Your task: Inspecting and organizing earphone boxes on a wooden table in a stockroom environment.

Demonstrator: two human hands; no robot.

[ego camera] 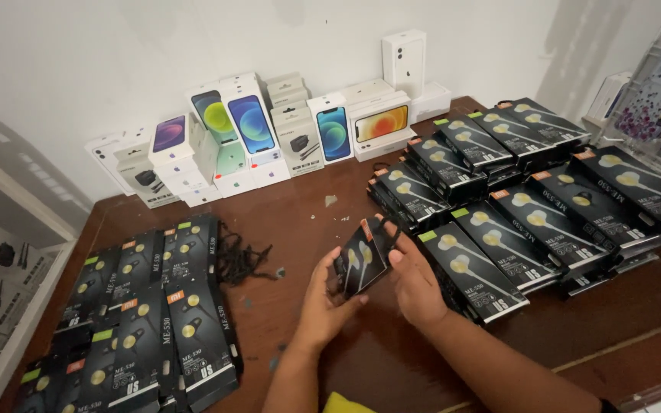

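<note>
On a dark brown wooden table [330, 206] set against a white wall [116, 53], one black earphone box [363, 260] is held above the middle of the surface, tilted, face toward the camera. It is gripped from below by the left hand [324, 298], fingers curled under its lower edge, and steadied at its right side by the right hand [415, 279], thumb on the edge. Flat rows of like black boxes [139, 321] are laid at the left of the table; overlapping stacks [529, 191] are spread at the right, just beside the right hand. A tangle of black cords [242, 260] is seen near the left rows. White phone boxes [269, 130] are lined upright along the wall at the back edge. White shelving [9, 252] is noted at far left, and a rack of clear cases [656, 92] at far right. Small scuffs are visible on the tabletop.
</note>
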